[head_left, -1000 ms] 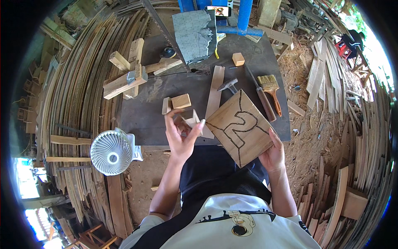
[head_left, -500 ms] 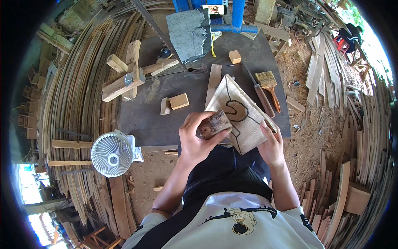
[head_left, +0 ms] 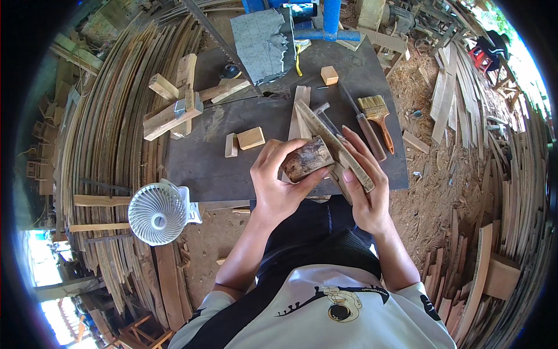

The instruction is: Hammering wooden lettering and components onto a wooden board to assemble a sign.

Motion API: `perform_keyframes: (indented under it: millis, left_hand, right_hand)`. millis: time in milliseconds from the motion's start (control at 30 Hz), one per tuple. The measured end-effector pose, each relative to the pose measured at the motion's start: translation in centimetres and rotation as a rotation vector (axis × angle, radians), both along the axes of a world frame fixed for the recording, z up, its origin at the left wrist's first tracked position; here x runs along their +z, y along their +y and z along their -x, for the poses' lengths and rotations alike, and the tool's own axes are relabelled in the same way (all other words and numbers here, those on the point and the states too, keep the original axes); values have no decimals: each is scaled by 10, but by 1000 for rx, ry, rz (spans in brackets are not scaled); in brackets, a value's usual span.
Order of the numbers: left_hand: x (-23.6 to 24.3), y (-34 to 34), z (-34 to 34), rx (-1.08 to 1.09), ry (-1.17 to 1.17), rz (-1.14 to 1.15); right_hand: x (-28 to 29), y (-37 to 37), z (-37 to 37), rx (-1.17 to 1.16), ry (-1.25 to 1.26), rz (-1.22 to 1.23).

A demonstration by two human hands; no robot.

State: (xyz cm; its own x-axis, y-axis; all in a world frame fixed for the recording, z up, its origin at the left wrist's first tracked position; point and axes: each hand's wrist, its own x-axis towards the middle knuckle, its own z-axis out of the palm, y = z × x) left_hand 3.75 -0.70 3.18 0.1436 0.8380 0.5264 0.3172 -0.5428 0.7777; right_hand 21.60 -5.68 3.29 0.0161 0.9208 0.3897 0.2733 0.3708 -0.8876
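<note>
My left hand (head_left: 278, 174) is closed round a rough, dark-stained wood block (head_left: 306, 159). In my right hand (head_left: 367, 185) is a flat wooden board (head_left: 332, 137), tilted nearly edge-on so that its drawn face is mostly hidden. The block sits right beside the board; whether they touch I cannot tell. Behind the board, on the dark worktable (head_left: 203, 168), lie a hammer (head_left: 325, 115) partly covered by it and a thin strip of wood (head_left: 298, 113). To the right are a long tool with a brown handle (head_left: 372, 138) and a paintbrush (head_left: 376, 113).
Two small wood blocks (head_left: 251, 138) lie left of my hands, and another block (head_left: 329, 75) farther back. A band-saw blade (head_left: 218, 41) runs down to the table beside a grey sheet (head_left: 261, 46). Joined timber pieces (head_left: 177, 110) and a white fan (head_left: 158, 215) stand at left.
My right hand has turned the board from showing its drawn face to nearly edge-on, uncovering the hammer behind it. The block in my left hand has shifted slightly up and right.
</note>
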Motion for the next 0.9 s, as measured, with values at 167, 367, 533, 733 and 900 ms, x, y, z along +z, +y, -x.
perform_keyframes:
  millis: [167, 367, 533, 733, 900]
  left_hand:
    - [-1, -2, 0, 5, -3, -11]
    - [-2, -2, 2, 12, -17, -25]
    - [-4, -1, 3, 15, -17, -15]
    - [-8, 2, 3, 37, -50, -103]
    - [-11, 2, 3, 30, -72, -82]
  right_hand:
    - [-1, 0, 4, -40, -89, -23]
    - [2, 0, 6, -48, -139, -44]
    - [5, 0, 7, -67, -214, -75]
    - [6, 0, 8, -77, -289, -125]
    - [5, 1, 6, -43, -301, -145]
